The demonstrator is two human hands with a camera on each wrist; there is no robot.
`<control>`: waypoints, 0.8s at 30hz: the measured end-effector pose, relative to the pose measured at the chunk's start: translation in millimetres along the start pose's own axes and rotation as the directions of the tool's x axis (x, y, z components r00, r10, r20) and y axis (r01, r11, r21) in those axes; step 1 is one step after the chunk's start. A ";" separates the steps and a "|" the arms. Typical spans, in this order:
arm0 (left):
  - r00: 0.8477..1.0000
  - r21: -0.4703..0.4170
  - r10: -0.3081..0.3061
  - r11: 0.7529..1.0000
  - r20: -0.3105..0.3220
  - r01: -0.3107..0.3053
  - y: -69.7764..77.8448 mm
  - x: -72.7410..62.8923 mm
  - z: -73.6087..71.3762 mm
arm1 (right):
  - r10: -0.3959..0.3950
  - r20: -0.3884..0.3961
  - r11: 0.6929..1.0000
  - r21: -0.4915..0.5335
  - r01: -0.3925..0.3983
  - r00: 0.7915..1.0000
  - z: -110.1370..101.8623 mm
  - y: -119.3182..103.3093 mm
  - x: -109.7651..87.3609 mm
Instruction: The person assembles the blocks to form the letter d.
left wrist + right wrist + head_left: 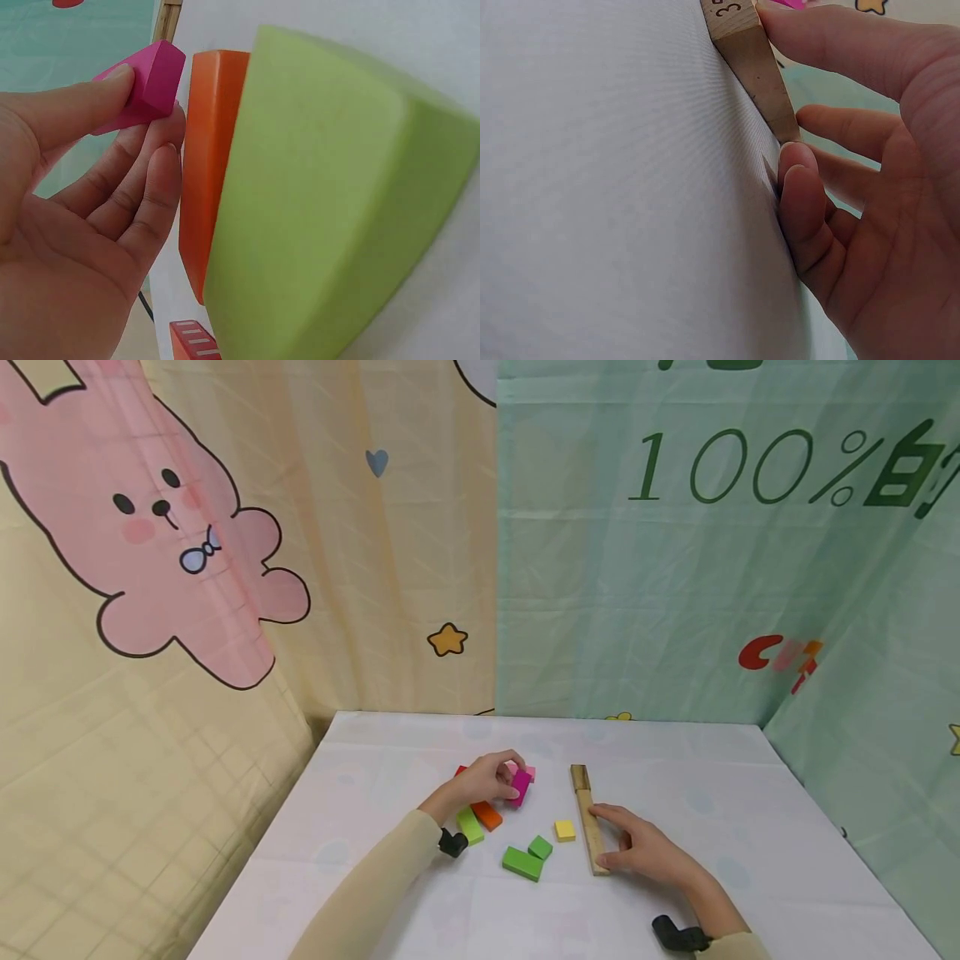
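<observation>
With our left hand [486,779] we pinch a dark pink block [521,787] — our right hand [651,853], fingers loosely spread, touches the edge of a wooden stick [590,828].

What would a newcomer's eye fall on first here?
Probably the large pink cartoon animal at the head view's upper left, then the magenta block pinched in the left hand near the middle. The wooden bar also stands out, lying right of the blocks with the right hand touching it. In the left wrist view, the light green block looms largest.
</observation>
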State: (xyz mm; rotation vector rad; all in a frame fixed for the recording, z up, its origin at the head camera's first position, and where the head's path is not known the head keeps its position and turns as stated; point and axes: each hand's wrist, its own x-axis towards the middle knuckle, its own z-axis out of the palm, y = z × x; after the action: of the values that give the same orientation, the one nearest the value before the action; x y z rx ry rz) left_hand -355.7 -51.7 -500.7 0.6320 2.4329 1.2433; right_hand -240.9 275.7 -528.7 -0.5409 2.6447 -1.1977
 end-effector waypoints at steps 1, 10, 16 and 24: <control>1.000 -0.011 -0.011 1.000 -0.007 0.011 1.3 1.2 0.4 | -0.001 -0.001 1.000 0.001 0.001 1.000 0.0 0.2 0.1; 0.997 -0.037 -0.024 0.999 -0.068 0.022 8.4 12.3 4.2 | 0.020 -0.005 1.000 0.005 -0.020 1.000 0.4 0.3 0.8; 0.995 -0.055 -0.010 0.998 -0.100 0.004 12.3 19.5 7.1 | 0.042 -0.006 0.999 0.003 -0.042 0.999 1.9 0.3 1.4; 0.985 -0.085 0.019 0.996 -0.171 -0.034 16.0 32.5 12.3 | 0.053 -0.014 0.999 -0.001 -0.053 0.999 1.7 -1.2 2.2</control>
State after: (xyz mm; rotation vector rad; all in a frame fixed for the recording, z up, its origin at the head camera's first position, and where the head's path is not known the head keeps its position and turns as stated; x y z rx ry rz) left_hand -373.5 -18.0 -497.4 0.5557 2.4960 1.4607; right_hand -242.1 272.9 -529.0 -0.4616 2.6539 -1.1892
